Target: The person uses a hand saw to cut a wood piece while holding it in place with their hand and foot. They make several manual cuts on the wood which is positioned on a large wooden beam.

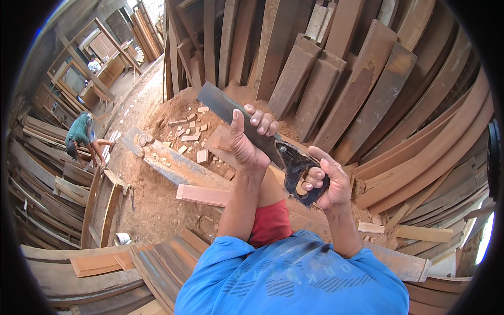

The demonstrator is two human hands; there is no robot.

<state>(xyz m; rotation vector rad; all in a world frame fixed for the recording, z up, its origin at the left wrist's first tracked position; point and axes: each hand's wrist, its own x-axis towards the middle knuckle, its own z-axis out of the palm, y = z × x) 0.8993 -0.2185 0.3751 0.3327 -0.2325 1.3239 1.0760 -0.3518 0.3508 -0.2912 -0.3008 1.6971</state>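
Right hand closed around the black handle of a handsaw, fingers through the grip opening. Left hand holds the blade about mid-length, fingers over one edge, thumb on the other side. Saw is up in front of me, above my red shorts, tip pointing away and to my left. Below it: sawdust on the floor, small wood offcuts, a scuffed board lying flat (dusty too), plus a short reddish strip near my left forearm. Tall planks lean ahead and right. Co-worker in a green shirt bends over, well off to my left.
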